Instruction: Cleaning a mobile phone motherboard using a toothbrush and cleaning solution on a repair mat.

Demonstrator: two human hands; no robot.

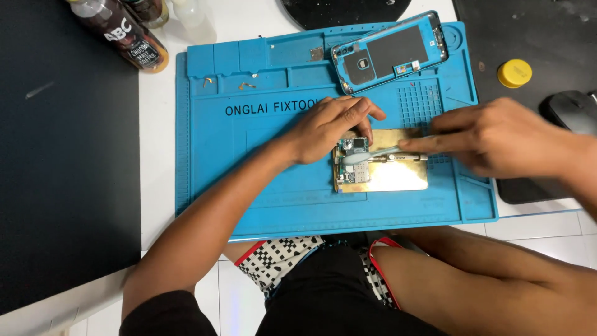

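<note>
The left hand (333, 127) is pressing flat on one small circuit board (353, 160), lying just under its fingertips on one shiny brass-coloured plate (398, 174). The right hand (497, 137) is pinching one pale brush (373, 154), its head touching the board. Beyond the left hand's fingers, one opened phone frame (392, 51) is resting on the ribbed blue mat (249, 174).

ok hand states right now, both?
Left hand: fingers pressed on the circuit board, steadying it.
Right hand: closed on the pale brush.
</note>
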